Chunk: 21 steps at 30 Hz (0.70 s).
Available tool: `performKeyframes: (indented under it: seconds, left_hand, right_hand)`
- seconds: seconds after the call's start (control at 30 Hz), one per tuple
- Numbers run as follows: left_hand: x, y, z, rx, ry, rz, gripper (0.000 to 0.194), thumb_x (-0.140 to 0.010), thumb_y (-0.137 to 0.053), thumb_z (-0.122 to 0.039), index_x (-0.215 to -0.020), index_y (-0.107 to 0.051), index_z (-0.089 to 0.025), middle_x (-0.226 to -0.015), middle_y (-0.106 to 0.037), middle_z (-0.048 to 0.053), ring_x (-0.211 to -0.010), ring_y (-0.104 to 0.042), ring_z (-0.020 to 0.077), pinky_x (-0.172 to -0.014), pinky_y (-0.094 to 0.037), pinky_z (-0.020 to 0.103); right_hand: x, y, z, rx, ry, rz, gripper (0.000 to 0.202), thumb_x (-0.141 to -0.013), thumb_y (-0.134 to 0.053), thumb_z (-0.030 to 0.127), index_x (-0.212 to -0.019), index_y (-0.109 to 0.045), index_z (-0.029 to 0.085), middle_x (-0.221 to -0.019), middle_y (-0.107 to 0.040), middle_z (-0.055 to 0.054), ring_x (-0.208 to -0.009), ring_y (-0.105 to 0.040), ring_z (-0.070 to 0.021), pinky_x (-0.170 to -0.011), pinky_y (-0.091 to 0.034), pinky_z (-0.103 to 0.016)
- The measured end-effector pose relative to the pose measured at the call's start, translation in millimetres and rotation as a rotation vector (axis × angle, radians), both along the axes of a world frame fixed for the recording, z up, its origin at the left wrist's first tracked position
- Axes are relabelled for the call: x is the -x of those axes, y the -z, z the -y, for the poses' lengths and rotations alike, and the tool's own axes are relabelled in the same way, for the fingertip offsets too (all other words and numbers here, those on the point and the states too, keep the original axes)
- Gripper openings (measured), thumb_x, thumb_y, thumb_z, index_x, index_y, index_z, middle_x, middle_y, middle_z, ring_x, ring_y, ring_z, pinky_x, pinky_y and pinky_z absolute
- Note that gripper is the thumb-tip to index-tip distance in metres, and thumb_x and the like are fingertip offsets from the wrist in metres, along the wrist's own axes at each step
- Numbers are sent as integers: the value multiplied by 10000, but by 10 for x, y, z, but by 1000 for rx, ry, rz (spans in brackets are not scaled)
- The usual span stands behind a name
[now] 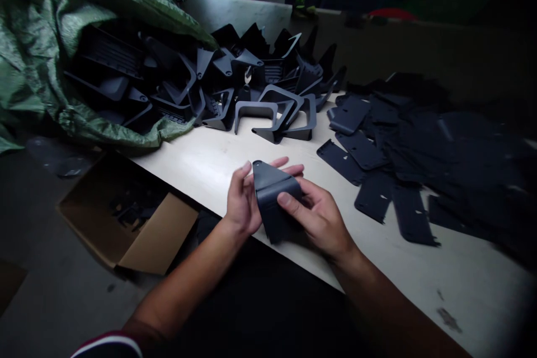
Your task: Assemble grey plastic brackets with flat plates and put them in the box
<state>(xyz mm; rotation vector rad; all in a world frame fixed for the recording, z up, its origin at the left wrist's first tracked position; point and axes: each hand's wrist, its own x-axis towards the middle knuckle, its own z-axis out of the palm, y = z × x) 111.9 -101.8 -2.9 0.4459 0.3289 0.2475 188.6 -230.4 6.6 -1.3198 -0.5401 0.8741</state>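
A dark grey bent plastic bracket [273, 201] with a triangular side and a small hole at its corner is held just above the table's front edge. My right hand [325, 221] grips it from the right, thumb pressed on its outer face and fingers behind. My left hand [244, 207] lies under and beside the bracket's left side, palm up, with the thumb raised and fingers stretched out behind it. Whether the left palm bears any of its weight is hard to see. Behind my hands, several similar brackets [257, 109] lie heaped on the table [197, 170].
A green woven sack [46, 61] lies open at the left, brackets spilling from its mouth. Flat dark plates [411, 215] are piled at the right. Below the table edge, an open cardboard box [161, 232] holds small dark pieces. A red object [392, 13] shows at the back.
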Motion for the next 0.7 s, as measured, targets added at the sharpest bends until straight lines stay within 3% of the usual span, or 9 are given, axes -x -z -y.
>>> performKeyframes:
  seconds: [0.1, 0.23, 0.37, 0.47, 0.6, 0.7]
  left_hand:
    - [-91, -105, -157, 143, -111, -86, 411, -935, -580, -482, -1047, -716, -111, -892, -776, 118, -914, -749, 256, -1030, -543, 451]
    - [-151, -246, -168, 85, -126, -186, 220, -961, -580, -332, -834, -643, -164, -575, -566, -33, -545, -585, 129, -829, -600, 363]
    - [-132, -344, -20, -96, -170, -208, 206, -932, -646, -317, -783, -582, -190, -576, -509, -54, -569, -592, 140, -739, -595, 325]
    - [-121, -361, 25, -185, -195, -215, 218, -915, -675, -346, -795, -566, -201, -595, -511, -54, -588, -616, 154, -729, -593, 326]
    - [-136, -338, -28, -173, -172, -220, 215, -926, -683, -370, -839, -575, -206, -603, -546, -51, -566, -610, 145, -718, -586, 313]
    - [-156, -336, -86, -65, -158, -229, 198, -948, -681, -367, -872, -588, -209, -573, -532, -67, -546, -599, 133, -702, -578, 290]
  right_hand:
    - [19, -33, 34, 65, -86, 100, 236, -909, -810, 396, -986, -720, 192, -874, -680, 2, -817, -608, -156, -759, -479, -253]
    - [110, 15, 78, 58, -66, 161, 225, -915, -787, 384, -1005, -697, 199, -902, -651, -4, -837, -585, -172, -770, -466, -274]
    - [214, 93, 122, 22, 61, 242, 200, -927, -773, 371, -1001, -679, 211, -891, -647, -1, -817, -590, -176, -759, -465, -280]
    - [221, 102, 120, 20, 73, 274, 215, -921, -778, 380, -1013, -681, 213, -903, -664, -8, -818, -609, -184, -757, -475, -284]
    - [128, 67, 108, 48, 34, 301, 236, -899, -803, 399, -995, -699, 211, -982, -706, -31, -916, -656, -212, -825, -497, -297]
    - [33, 88, 160, 64, 31, 405, 242, -895, -811, 405, -1026, -718, 224, -1000, -730, -28, -946, -671, -217, -849, -500, -296]
